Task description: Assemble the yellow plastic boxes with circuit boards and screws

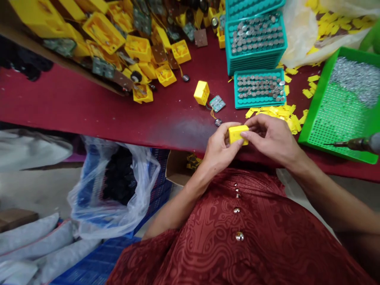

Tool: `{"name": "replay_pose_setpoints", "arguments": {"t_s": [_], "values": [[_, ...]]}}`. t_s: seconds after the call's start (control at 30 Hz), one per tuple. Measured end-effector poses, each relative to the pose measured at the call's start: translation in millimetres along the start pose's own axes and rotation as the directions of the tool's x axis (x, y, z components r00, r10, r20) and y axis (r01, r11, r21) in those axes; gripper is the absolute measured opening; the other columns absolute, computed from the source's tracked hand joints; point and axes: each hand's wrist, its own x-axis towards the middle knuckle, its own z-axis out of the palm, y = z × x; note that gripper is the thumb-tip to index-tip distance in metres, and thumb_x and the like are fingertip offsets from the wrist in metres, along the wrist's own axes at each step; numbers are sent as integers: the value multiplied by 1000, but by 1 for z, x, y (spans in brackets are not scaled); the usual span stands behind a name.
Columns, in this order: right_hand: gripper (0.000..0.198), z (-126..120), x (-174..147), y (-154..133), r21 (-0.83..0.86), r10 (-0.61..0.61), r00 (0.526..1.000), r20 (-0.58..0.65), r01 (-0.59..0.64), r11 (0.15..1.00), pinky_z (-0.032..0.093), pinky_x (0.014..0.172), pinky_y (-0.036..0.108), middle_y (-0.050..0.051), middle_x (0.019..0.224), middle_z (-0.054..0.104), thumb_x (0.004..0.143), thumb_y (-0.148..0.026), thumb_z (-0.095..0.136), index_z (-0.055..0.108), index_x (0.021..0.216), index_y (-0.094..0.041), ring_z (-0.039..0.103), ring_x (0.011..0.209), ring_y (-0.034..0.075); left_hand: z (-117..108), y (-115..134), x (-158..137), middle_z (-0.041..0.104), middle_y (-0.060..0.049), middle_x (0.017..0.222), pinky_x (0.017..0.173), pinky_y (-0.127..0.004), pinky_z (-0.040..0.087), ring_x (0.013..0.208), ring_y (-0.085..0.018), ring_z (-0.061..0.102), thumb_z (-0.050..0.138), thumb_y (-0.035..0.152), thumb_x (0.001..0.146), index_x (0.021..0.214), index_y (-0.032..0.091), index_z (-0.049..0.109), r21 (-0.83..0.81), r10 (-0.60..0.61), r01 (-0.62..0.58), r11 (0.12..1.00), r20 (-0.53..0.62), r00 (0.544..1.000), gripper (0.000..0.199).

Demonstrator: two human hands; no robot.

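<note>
Between my two hands is a small yellow plastic case (236, 133), held just over the table's front edge. My left hand (221, 148) grips its left side with thumb and fingers. The thumb of my right hand (271, 138) presses on its right side, with the fingers curled behind. Beyond it on the table lies another yellow case (202, 93), wired to a green circuit board (217, 103) and a small round part (218, 122). Loose yellow plastic pieces (279, 113) are piled just past my right hand.
Teal trays (257, 107) hold rows of button cells. A green basket (308, 130) of small metal screws stands at right, with a screwdriver tip (341, 144) over it. Yellow cases (138, 47) with boards crowd the back left. A plastic-lined blue crate (160, 170) is below.
</note>
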Motion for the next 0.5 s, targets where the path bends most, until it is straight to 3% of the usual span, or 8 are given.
{"name": "replay_pose_setpoints", "arguments": {"t_s": [0.07, 0.13, 0.2, 0.27, 0.4, 0.5], "values": [[29, -6, -4, 4, 43, -40, 999, -32, 42, 998, 59, 73, 30, 7, 93, 77, 82, -37, 77, 77, 102, -16, 70, 78, 16, 0, 4, 3, 81, -8, 111, 84, -27, 62, 98, -18, 77, 89, 31, 73, 115, 19, 67, -56, -35, 35, 998, -6, 999, 49], [31, -17, -7, 9, 31, -92, 983, -162, 98, 995, 61, 77, 32, 8, 99, 78, 86, -42, 76, 77, 105, -17, 73, 84, 18, -1, 8, 7, 81, -8, 110, 81, -27, 64, 95, -18, 78, 93, 30, 70, 115, 18, 68, -115, -84, 80, 990, -29, 996, 53], [28, -30, -6, 17, -81, -167, 923, -347, 148, 986, 62, 81, 33, 8, 101, 79, 91, -41, 71, 78, 105, -18, 73, 86, 18, -3, 13, 10, 81, -8, 110, 77, -26, 65, 92, -18, 78, 94, 31, 69, 116, 18, 69, -181, -132, 121, 976, -47, 990, 55], [21, -42, 1, 26, -248, -259, 855, -449, 159, 956, 61, 84, 35, 8, 100, 79, 94, -35, 67, 78, 101, -19, 73, 88, 19, -3, 17, 12, 82, -9, 112, 75, -26, 66, 92, -18, 79, 95, 31, 70, 115, 16, 70, -242, -168, 152, 958, -46, 985, 54], [12, -52, 23, 31, -476, -379, 834, -401, 163, 864, 59, 90, 40, 7, 98, 79, 94, -22, 66, 78, 93, -20, 74, 93, 23, -2, 20, 13, 82, -9, 110, 71, -24, 66, 90, -18, 79, 97, 27, 68, 114, 15, 73, -311, -227, 201, 929, -51, 973, 53], [12, -51, 14, 14, -496, -468, 797, -382, 250, 831, 56, 79, 36, 5, 90, 77, 97, -20, 68, 76, 88, -22, 71, 83, 20, -4, 20, 14, 83, -8, 105, 69, -22, 65, 87, -17, 80, 98, 24, 66, 114, 15, 74, -333, -256, 217, 917, -75, 964, 54]]}}
